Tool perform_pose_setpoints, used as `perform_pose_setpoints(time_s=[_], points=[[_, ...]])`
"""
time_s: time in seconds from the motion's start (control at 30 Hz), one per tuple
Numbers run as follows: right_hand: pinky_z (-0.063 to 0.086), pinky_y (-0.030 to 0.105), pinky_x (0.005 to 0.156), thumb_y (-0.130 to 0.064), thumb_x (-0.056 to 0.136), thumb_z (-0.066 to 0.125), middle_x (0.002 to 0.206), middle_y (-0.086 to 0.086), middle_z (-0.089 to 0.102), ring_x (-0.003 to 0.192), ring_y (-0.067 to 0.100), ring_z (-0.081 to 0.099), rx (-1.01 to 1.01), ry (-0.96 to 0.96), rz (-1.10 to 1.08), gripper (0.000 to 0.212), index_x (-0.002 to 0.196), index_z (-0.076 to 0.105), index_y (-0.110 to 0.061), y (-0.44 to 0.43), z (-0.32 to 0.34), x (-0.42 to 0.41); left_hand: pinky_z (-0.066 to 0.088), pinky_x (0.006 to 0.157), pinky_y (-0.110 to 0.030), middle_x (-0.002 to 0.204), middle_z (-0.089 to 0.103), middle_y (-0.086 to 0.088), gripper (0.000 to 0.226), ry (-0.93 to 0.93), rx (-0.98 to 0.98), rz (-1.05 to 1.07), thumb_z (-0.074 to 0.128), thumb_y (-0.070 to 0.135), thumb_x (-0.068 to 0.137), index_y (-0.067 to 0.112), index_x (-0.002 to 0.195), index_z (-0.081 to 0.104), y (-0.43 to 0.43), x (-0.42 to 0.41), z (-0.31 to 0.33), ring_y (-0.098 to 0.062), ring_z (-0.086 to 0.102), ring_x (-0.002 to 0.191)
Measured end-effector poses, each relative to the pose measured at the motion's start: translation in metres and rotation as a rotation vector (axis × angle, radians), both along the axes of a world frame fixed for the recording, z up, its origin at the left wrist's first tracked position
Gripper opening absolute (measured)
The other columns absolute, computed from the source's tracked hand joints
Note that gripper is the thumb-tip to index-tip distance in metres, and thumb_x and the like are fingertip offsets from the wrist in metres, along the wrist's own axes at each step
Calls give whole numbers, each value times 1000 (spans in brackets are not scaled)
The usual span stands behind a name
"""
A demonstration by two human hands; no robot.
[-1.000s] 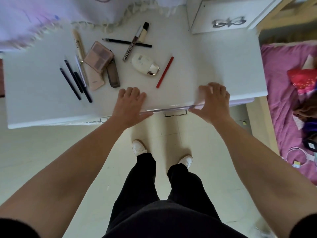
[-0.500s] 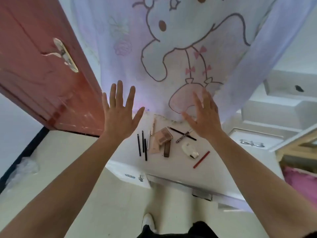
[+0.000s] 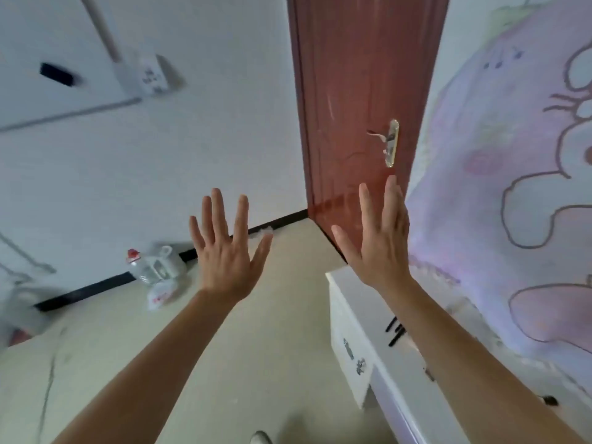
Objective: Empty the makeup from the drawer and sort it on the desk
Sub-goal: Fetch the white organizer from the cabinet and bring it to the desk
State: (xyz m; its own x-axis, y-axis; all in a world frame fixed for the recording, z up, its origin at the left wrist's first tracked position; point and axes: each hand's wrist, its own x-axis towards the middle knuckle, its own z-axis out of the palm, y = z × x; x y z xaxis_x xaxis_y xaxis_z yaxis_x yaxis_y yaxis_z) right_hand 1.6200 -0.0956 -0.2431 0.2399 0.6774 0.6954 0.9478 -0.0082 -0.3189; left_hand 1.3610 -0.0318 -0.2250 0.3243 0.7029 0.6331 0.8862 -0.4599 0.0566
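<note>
Where the white desk (image 3: 362, 302) runs along the right side, only a few dark makeup pencils (image 3: 394, 332) show on its top, lying just beside the right forearm, which hides the rest of the desktop there. Metal handles (image 3: 349, 348) sit on the desk's front face.

Both hands are raised in the air and hold nothing. The left hand (image 3: 224, 261) is over the floor with all 5 fingers straight and fanned wide. The right hand (image 3: 379, 248) is above the desk's far corner, fingers straight and closer together, thumb out.

Behind the right hand stands a red-brown door (image 3: 352, 91) with a brass handle (image 3: 391, 142). A pale purple cartoon-print cloth (image 3: 512, 193) hangs at the far right. Far left, by the wall, a clear red-capped bottle (image 3: 141, 267) stands on the floor — a white jug (image 3: 168, 265) just beside it.
</note>
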Motion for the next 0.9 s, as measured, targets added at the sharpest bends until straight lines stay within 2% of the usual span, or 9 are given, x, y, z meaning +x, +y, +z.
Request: perform_pose_setpoints(time_s=[0.23,0.37,0.5,0.7,0.9], points=[[11,55,122,-63,97,46,166,20,-10,154,38,-2,-41,-67,530,85,161,9,-21,68,25,-246,9,118,-64,165,-2,-21,78,-40,33,477,35,62,97,19,159,14,-42,-254,23,-39,0,152],[11,55,122,-61,96,48,166,18,-9,154,34,-4,2,-76,748,85,160,12,-20,98,37,-405,10,118,-65,165,0,-20,78,-75,43,694,36,61,97,19,159,16,-73,-396,29,-38,1,152],[15,57,121,-59,95,52,166,18,-4,154,35,1,34,-108,949,85,160,16,-17,122,41,-567,11,117,-65,164,4,-22,77,-48,40,847,41,59,96,15,157,25,-108,-526,29,-39,4,152],[13,55,122,-58,93,56,167,17,-2,155,33,1,8,-110,1222,85,158,22,-16,127,35,-770,11,118,-64,164,4,-23,77,-57,30,1056,37,59,95,15,157,23,-148,-676,27,-38,5,152],[12,55,122,-60,92,55,167,15,-2,154,33,4,-15,-133,1396,85,159,21,-19,166,8,-926,11,118,-63,164,2,-22,77,-61,-22,1184,34,61,96,16,157,23,-117,-794,1,-36,4,152]])
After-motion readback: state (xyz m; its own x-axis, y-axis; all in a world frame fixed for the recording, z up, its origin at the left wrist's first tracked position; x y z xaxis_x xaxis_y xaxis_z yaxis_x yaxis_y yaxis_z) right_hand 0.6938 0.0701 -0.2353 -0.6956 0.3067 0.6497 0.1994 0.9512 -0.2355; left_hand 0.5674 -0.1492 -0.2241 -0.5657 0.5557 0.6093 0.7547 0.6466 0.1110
